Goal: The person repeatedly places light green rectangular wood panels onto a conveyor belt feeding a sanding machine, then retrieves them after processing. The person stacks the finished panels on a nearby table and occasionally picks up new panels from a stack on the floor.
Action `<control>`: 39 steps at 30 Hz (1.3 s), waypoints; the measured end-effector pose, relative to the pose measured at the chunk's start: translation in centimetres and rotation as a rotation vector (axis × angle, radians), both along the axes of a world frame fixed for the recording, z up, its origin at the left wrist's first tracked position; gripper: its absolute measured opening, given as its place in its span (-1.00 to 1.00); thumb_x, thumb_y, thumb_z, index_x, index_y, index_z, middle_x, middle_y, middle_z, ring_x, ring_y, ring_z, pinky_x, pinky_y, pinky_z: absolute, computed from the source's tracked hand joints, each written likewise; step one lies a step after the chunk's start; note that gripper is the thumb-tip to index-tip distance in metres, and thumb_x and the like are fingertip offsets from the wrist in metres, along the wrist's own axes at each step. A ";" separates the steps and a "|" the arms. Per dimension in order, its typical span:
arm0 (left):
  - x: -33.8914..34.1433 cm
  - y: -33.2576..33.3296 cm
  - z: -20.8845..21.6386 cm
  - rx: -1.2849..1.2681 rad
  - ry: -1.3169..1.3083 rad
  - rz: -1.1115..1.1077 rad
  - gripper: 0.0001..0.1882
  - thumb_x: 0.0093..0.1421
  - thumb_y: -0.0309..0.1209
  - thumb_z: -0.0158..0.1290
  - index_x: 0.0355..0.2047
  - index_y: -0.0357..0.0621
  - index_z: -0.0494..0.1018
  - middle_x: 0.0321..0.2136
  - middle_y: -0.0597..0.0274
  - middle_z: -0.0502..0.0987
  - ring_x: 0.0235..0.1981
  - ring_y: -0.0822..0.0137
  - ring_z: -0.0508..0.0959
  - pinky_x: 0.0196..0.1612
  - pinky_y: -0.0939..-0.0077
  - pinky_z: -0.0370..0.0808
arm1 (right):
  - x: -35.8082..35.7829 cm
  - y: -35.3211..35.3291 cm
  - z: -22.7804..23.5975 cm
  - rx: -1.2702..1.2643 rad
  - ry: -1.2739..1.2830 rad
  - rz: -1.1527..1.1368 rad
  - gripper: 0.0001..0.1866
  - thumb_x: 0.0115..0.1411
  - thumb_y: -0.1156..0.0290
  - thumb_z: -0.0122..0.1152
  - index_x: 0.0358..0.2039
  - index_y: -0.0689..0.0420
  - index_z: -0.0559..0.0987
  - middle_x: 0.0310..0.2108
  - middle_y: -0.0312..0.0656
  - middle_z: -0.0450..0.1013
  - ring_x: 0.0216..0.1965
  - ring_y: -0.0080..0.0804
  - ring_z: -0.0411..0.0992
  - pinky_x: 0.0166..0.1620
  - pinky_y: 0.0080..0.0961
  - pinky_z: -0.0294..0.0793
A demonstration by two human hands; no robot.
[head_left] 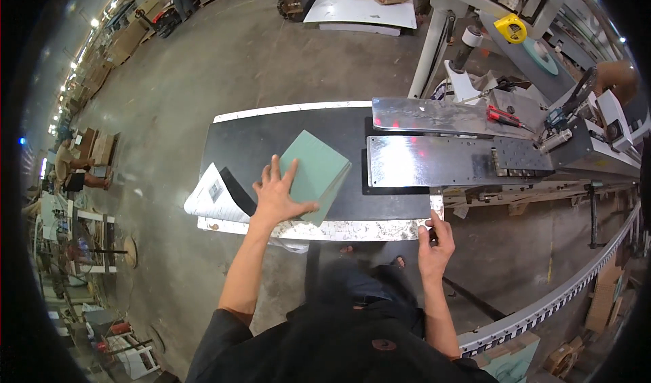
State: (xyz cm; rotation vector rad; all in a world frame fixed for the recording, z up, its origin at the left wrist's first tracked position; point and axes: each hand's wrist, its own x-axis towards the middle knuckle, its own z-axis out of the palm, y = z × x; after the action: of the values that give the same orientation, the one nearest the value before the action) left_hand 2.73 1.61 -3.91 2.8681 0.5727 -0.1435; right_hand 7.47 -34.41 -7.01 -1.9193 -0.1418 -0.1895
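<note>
Left hand (279, 196) flat on green board (317, 173), long axis diagonal.

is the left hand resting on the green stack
Yes, the left hand lies flat, fingers spread, on the near corner of the green stack on the black table.

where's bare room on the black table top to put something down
Free: the black table top left of and behind the green board, up to the far white edge. Crowded: the left hand presses the board; white papers fill the near-left corner; metal plates cover the right.
</note>
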 end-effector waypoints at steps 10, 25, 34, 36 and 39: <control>0.5 1.6 -1.1 -0.026 0.028 -0.044 0.45 -0.32 0.26 0.43 0.48 -0.12 -0.03 0.44 -0.42 -0.08 0.45 -0.36 -0.02 0.19 -0.64 0.11 | -1.0 1.6 -0.2 -0.010 -0.132 -0.011 -0.57 0.15 0.53 0.35 0.07 0.12 0.62 -0.29 -0.21 0.55 -0.42 -0.47 0.48 -0.34 -0.56 0.50; 7.4 -6.9 4.8 -0.100 -0.237 -0.583 0.32 -0.40 0.10 0.42 0.38 -0.22 0.17 0.35 -0.47 0.07 0.34 -0.39 0.14 0.30 -0.27 0.11 | -0.8 -0.2 -0.1 -0.028 -0.171 -0.008 -0.43 0.23 0.35 0.34 0.26 0.10 0.47 -0.16 0.00 0.52 -0.12 -0.14 0.53 -0.04 -0.25 0.59; 17.1 -14.8 -0.3 -0.181 -0.204 -0.760 0.08 -0.28 -0.03 0.41 0.26 -0.34 0.36 0.35 -0.52 0.12 0.40 -0.44 0.08 0.32 -0.45 0.08 | 3.2 1.9 -3.5 0.037 -0.102 -0.230 -0.23 0.21 0.31 0.39 0.37 0.20 0.27 -0.03 0.05 0.44 0.01 -0.02 0.45 0.03 -0.21 0.51; 16.9 -14.0 -1.4 -0.246 -0.268 -0.773 -0.04 -0.22 -0.08 0.41 0.19 -0.35 0.44 0.32 -0.51 0.19 0.38 -0.45 0.13 0.34 -0.43 0.08 | 3.8 2.8 -4.1 -0.001 -0.089 -0.252 -0.19 0.20 0.29 0.40 0.38 0.24 0.25 0.15 0.14 0.40 0.14 0.03 0.42 0.14 -0.22 0.49; 16.1 -14.0 -1.5 -0.273 -0.354 -0.782 -0.18 -0.14 -0.13 0.42 0.11 -0.34 0.52 0.29 -0.46 0.26 0.35 -0.40 0.21 0.37 -0.14 0.19 | 4.1 4.1 -3.1 -0.013 0.054 -0.224 -0.13 0.21 0.24 0.39 0.40 0.33 0.18 0.25 0.24 0.33 0.14 0.02 0.46 0.19 -0.21 0.48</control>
State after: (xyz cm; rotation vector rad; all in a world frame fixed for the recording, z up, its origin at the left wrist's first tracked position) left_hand 18.83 -12.36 -5.46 2.5864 -0.5961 0.1554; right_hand 11.58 -30.34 -10.08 -1.9500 0.1088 -0.2870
